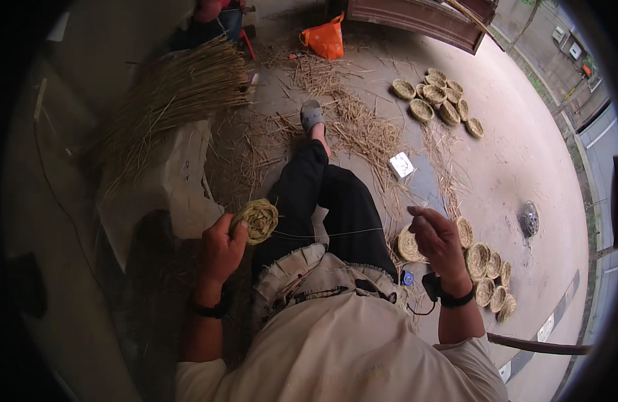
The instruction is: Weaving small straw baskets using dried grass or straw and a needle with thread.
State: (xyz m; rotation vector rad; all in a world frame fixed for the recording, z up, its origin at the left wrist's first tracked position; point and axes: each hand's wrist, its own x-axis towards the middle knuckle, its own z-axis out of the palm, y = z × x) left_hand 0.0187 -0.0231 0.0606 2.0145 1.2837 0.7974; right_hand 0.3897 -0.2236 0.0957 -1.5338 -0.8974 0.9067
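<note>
My left hand (223, 248) grips a small round coil of woven straw (259, 221) by its left edge, thumb on top. A thin pale thread (336, 234) runs from the coil across my lap toward my right hand (440, 242). That hand is raised on the right, its fingers pinched together at the thread's far end. Whether a needle is between the fingertips is too small to tell. Beneath the thread are my black trousers (352, 201) and a gathered beige apron (309, 264).
Small straw baskets lie in two groups, one far right (448, 114) and one beside my right hand (478, 260). A large straw bundle (188, 84) rests at left. Loose straw (362, 124) litters the floor. An orange bag (326, 39) stands ahead, near another person (212, 17).
</note>
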